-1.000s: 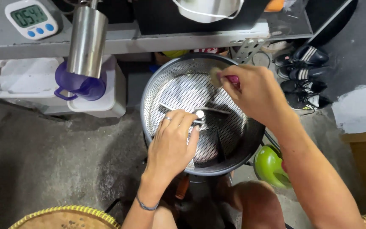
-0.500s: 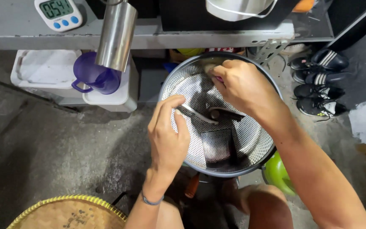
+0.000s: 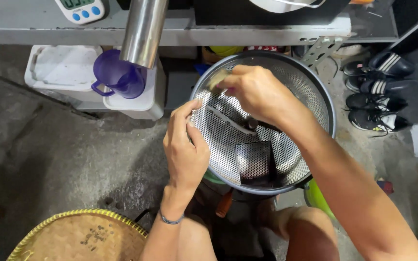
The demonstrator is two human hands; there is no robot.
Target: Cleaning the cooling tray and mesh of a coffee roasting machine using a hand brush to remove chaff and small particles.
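Note:
A large perforated steel colander [image 3: 310,96] sits in front of me, over my knees. My left hand [image 3: 185,145] grips its left rim. My right hand [image 3: 255,92] is inside the bowl near the far left wall, closed on a small brush [image 3: 217,79] whose bristles touch the mesh. Inside lie a thin metal utensil [image 3: 231,121] and a dark flat metal piece [image 3: 257,164] at the bottom.
A steel cylinder [image 3: 143,31] hangs over a purple jug [image 3: 117,75] on white plastic containers [image 3: 61,67]. A digital timer [image 3: 81,9] is on the grey shelf. Black shoes [image 3: 378,92] lie at right, a woven basket [image 3: 81,237] at lower left, a green object [image 3: 315,198] under the colander.
My left hand moved from inside the colander out to its left rim. My right hand shifted left across the bowl with the brush. The view drifted, so everything sits further right.

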